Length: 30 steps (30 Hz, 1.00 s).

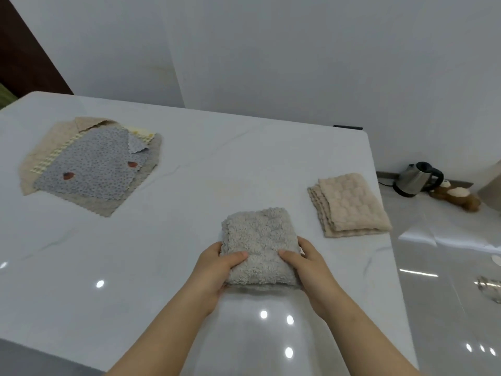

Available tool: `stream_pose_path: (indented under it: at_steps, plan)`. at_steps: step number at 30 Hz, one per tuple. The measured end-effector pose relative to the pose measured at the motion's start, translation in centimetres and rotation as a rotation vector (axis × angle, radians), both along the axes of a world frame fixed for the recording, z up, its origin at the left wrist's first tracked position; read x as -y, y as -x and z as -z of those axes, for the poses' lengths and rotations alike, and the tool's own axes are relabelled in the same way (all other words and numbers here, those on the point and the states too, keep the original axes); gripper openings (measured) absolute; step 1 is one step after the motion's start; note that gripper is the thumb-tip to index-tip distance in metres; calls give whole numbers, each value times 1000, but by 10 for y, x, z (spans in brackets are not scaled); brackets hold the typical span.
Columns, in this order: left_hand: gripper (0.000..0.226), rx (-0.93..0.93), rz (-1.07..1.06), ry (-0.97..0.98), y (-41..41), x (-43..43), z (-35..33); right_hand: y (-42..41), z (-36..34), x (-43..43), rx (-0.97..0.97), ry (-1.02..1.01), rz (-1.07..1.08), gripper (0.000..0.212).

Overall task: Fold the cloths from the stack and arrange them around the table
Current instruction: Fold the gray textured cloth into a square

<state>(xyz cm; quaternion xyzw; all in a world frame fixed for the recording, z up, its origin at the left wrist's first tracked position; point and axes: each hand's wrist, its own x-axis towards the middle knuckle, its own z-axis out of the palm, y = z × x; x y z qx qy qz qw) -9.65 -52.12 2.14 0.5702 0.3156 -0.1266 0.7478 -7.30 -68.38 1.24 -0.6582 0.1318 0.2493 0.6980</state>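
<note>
A glossy white marble-look table (162, 253) stands against a pale wall. Near its front edge lies a folded fluffy grey cloth (259, 245), gripped at both sides: the left hand (217, 270) and right hand (311, 270) each curl around an edge, thumbs on top, fingers tucked beneath. A folded beige waffle cloth (349, 204) lies to the right; the unfolded stack of cloths (89, 164) sits far left.
</note>
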Motion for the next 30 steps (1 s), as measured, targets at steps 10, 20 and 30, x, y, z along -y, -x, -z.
stream_pose_path:
  at_steps: [10, 20, 30]
  plan:
    - [31, 25, -224, 33, -4, 173, -19, -35, -28, 163, 96, -67, -231, 30]
    - [26, 50, -289, 19, -65, 277, -23, -105, -24, 259, 64, -25, -282, 41]
    - [13, 51, -370, 17, -216, 312, -11, -261, -18, 291, 74, 25, -347, 24]
